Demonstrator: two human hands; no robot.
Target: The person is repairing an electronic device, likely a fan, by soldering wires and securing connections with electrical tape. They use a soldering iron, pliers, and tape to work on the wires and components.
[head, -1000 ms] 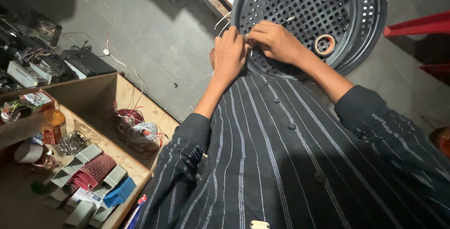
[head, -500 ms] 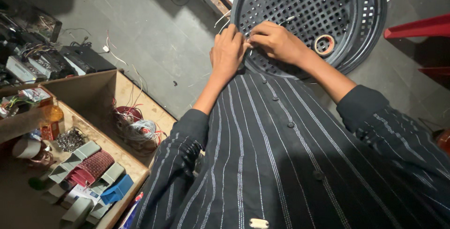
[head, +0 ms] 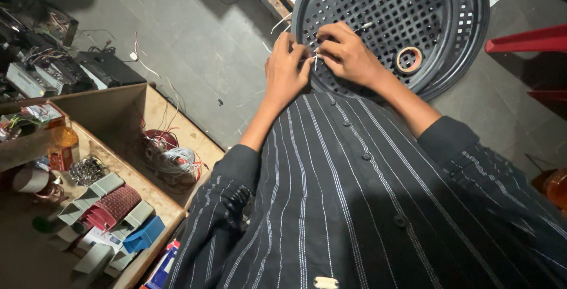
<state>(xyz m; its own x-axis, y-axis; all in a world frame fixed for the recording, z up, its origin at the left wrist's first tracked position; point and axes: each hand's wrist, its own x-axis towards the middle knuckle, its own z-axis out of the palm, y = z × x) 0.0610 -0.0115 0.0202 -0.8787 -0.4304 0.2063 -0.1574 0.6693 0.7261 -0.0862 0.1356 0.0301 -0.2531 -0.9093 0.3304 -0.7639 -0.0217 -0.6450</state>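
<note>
My left hand and my right hand meet over the near edge of a round black perforated tray. Both pinch thin white wires between the fingertips. Loose ends of the wire stick out past my left hand toward the upper left. A roll of tape lies on the tray just right of my right hand. My striped dark shirt fills the lower middle of the view.
An open wooden box at the lower left holds a tangle of coloured wire, grey and blue parts and a small amber bottle. Electronic units lie on the grey floor at the left. Red plastic furniture stands at the right.
The hands stay together on the wire at the tray's edge, with only small finger movement. The view has shifted slightly.
</note>
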